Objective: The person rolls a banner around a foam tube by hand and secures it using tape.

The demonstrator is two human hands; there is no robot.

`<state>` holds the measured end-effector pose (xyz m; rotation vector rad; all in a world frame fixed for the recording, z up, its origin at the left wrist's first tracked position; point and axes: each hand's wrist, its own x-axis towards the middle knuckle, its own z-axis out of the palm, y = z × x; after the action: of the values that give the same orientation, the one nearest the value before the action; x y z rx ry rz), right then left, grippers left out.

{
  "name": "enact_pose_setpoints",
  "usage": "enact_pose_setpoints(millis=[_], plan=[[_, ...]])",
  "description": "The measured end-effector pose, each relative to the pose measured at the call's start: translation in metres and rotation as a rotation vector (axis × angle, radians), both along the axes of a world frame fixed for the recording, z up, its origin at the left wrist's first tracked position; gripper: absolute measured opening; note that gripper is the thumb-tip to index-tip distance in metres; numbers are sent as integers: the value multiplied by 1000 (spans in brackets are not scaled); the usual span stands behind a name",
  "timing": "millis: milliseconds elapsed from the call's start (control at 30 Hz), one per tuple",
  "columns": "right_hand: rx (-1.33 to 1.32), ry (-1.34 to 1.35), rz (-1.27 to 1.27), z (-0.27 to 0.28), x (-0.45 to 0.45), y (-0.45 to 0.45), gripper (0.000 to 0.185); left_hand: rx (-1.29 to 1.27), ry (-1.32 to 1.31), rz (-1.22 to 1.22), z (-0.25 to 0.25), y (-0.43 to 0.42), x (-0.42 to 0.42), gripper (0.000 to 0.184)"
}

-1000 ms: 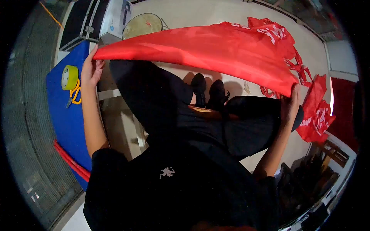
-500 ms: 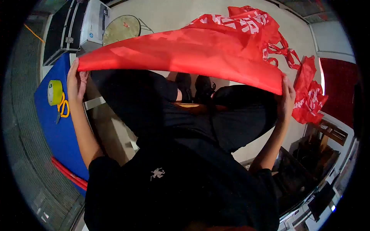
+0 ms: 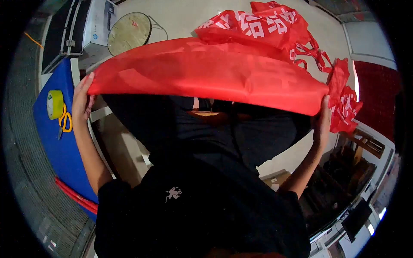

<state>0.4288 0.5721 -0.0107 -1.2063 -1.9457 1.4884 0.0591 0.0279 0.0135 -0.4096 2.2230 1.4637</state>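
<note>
A long red banner (image 3: 202, 71) stretches across my lap, its near edge folded over and pulled fairly straight between both hands. At its left end my left hand (image 3: 81, 99) is closed on the folded cloth, thumb on top. My right hand (image 3: 322, 118) pinches the opposite end, its fingers partly hidden behind the fabric. Beyond the held stretch, the rest of the cloth, printed with white characters (image 3: 269, 23), lies in loose folds on the floor. A crumpled part (image 3: 344, 107) trails down at the right.
On a blue surface (image 3: 53, 142) at the left are a yellow-green tape roll (image 3: 55, 104), orange-handled scissors (image 3: 65, 119) and thin red rods (image 3: 75, 195). A round stool (image 3: 129, 34) and a white box (image 3: 97, 26) stand at the far left. A cardboard box (image 3: 275, 178) sits at lower right.
The held edge of the banner has come down closer to my body, with both hands lowered slightly. It now covers my shoes, and more white print shows at the far side.
</note>
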Motion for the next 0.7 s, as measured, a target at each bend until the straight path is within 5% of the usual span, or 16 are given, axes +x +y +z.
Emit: enact_pose_setpoints(millis=[133, 200, 300, 400, 433, 500, 667, 700], plan=[[84, -90, 107, 25, -15, -21, 33, 197, 211, 259, -7, 22, 13, 35], [-118, 179, -28, 35, -18, -27, 31, -51, -212, 8, -2, -10, 8, 36], [-128, -221, -29, 35, -12, -7, 35, 137, 87, 50, -18, -10, 16, 40], [-33, -257, -14, 25, -16, -16, 41, 154, 2, 215, -19, -6, 21, 37], [113, -41, -97, 23, -26, -29, 35, 152, -1, 219, -14, 0, 25, 37], [-120, 47, -38, 31, -9, -16, 30, -24, -66, 92, -1, 11, 30, 35], [-102, -138, 26, 16, -1, -18, 32, 151, 49, 165, -13, -9, 23, 30], [-138, 1, -171, 19, -10, -34, 31, 121, -33, 189, -10, -10, 23, 28]])
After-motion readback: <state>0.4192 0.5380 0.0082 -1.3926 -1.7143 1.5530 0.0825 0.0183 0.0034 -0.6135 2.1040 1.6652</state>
